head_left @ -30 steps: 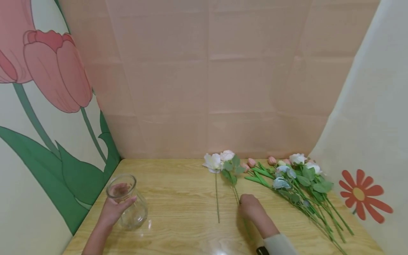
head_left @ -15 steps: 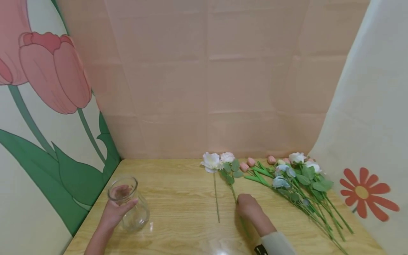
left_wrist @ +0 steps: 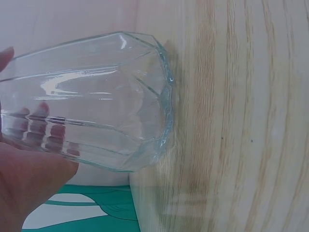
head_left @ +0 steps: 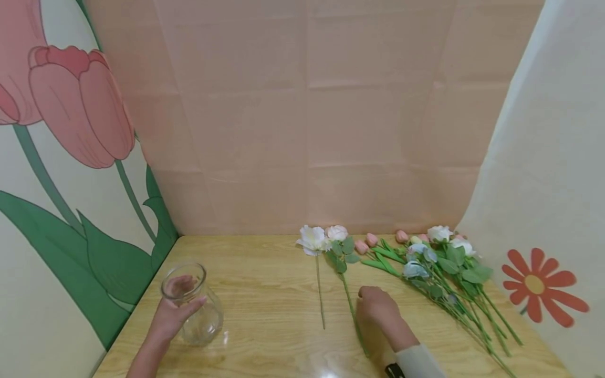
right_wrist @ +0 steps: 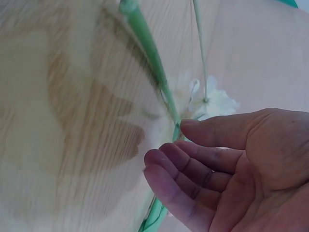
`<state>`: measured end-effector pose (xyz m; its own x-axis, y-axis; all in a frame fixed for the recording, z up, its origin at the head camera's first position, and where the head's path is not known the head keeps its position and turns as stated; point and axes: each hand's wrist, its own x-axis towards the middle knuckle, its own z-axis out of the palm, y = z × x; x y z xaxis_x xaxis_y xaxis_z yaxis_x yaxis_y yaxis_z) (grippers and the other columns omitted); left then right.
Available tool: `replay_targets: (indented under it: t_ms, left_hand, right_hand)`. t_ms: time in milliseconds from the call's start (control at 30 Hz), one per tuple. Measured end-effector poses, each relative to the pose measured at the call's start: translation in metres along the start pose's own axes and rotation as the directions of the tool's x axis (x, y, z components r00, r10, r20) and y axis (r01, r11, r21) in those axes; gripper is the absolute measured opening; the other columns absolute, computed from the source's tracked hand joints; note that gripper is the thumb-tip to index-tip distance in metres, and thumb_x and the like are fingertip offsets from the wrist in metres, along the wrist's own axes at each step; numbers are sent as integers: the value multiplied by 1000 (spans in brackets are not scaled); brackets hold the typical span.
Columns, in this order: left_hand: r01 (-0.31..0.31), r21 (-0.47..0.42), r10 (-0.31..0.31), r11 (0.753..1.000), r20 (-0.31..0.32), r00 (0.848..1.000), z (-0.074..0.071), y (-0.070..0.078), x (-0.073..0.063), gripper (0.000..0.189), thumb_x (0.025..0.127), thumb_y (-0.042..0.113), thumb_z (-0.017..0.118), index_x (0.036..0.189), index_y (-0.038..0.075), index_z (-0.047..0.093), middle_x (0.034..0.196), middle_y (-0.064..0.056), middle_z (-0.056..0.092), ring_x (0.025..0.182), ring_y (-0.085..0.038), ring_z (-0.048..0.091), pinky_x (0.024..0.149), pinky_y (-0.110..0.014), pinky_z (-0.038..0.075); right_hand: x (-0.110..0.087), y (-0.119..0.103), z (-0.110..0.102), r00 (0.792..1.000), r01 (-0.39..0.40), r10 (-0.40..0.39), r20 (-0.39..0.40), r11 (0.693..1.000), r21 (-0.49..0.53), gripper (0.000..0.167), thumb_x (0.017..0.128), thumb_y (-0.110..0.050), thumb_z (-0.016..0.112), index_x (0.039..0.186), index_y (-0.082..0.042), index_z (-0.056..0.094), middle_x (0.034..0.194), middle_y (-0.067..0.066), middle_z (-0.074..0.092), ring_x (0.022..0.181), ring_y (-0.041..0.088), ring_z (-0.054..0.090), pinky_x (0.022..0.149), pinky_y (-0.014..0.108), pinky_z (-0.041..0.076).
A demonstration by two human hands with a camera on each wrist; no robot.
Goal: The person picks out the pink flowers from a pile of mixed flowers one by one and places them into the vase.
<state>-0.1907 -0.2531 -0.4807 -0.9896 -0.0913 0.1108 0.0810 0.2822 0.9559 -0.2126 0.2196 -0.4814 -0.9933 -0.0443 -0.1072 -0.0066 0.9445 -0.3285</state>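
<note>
My left hand (head_left: 171,316) grips a clear glass vase (head_left: 204,321) near its neck, thumb on the near side and fingers behind the glass. In the left wrist view the vase's faceted base meets the wooden table (left_wrist: 236,140). A pale pink rose (head_left: 337,233) with green leaves lies at the table's middle, beside a white flower (head_left: 312,240) on a thin stem. Just right of the rose's stem is my right hand (head_left: 380,311), holding nothing. The right wrist view shows its loosely bent fingers and thumb apart, close to a green stem (right_wrist: 147,43).
A pile of artificial flowers lies on the right: pink tulips (head_left: 361,247), blue flowers (head_left: 415,269) and white roses (head_left: 439,233), their stems pointing to the front right. A pink backdrop (head_left: 307,131) stands along the table's back edge, with printed cloths on both sides.
My right hand has let go of the rose's stem and shifted slightly right. The rose and white flower have slid a little left. My left hand keeps its grip on the vase.
</note>
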Motion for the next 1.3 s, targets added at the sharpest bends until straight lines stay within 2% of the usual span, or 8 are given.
replay_targets:
  t_ms: [67,200,400,600,700,933,1167,1300]
  left_hand:
    - [-2,1,2,1000,0,1000,1,1,-1,67,89,11,78,143,2,39,145,-23,50,108,13,46,91,-11,41]
    - [-1,-6,1,1000,-1,1000,2,3,-2,67,88,10,78,142,2,39,144,-23,50,107,14,47,91,-11,41]
    - [-4,-23,4,1000,-2,1000,4,2,-3,67,87,7,78,141,2,40,142,-21,50,110,8,48,90,-12,42]
    - [-6,-27,6,1000,2,1000,5,4,-6,66,86,6,79,140,2,40,142,-22,50,110,7,48,90,-14,44]
    - [-3,-29,4,1000,8,1000,6,4,-5,66,86,6,79,140,2,40,143,-22,50,110,8,48,90,-14,44]
    - [-7,-30,7,1000,13,1000,8,3,-5,66,87,7,79,140,1,41,142,-22,51,116,-1,50,90,-13,43]
    - [-20,-36,20,999,12,1000,11,2,-5,65,86,6,79,139,1,41,141,-21,52,116,-1,50,91,-13,43]
    - [-19,-34,20,999,25,999,11,1,-5,66,86,8,79,140,1,41,142,-20,52,116,-1,49,92,-14,43]
  right_hand:
    - [-1,4,-2,1000,2,-2,-9,1000,-11,19,90,-4,60,107,0,67,105,16,69,94,37,65,78,51,55]
    - [0,16,-2,1000,-11,11,-27,1000,-20,27,89,-1,58,115,2,66,112,20,68,103,41,64,83,55,54]
    - [-1,32,-5,999,-12,11,-53,1000,-21,30,91,-3,58,120,6,63,113,24,66,104,44,63,86,57,53]
    - [-1,44,-10,999,-30,29,-41,999,-20,31,93,0,55,122,7,61,116,26,65,106,45,62,88,57,53]
    - [-2,50,-11,998,-42,41,-42,999,-20,32,92,0,54,122,7,60,115,27,65,106,45,62,88,57,53]
    - [-3,66,-14,997,-58,56,-57,998,-28,34,92,-5,56,123,8,60,116,28,65,105,47,62,86,58,53]
    - [-3,79,-17,994,-83,81,-68,996,-25,34,94,-9,56,123,9,58,117,30,65,105,48,62,86,60,52]
    - [-4,82,-20,992,-109,107,-72,994,-15,34,94,-7,53,125,7,57,116,30,65,102,49,63,81,61,53]
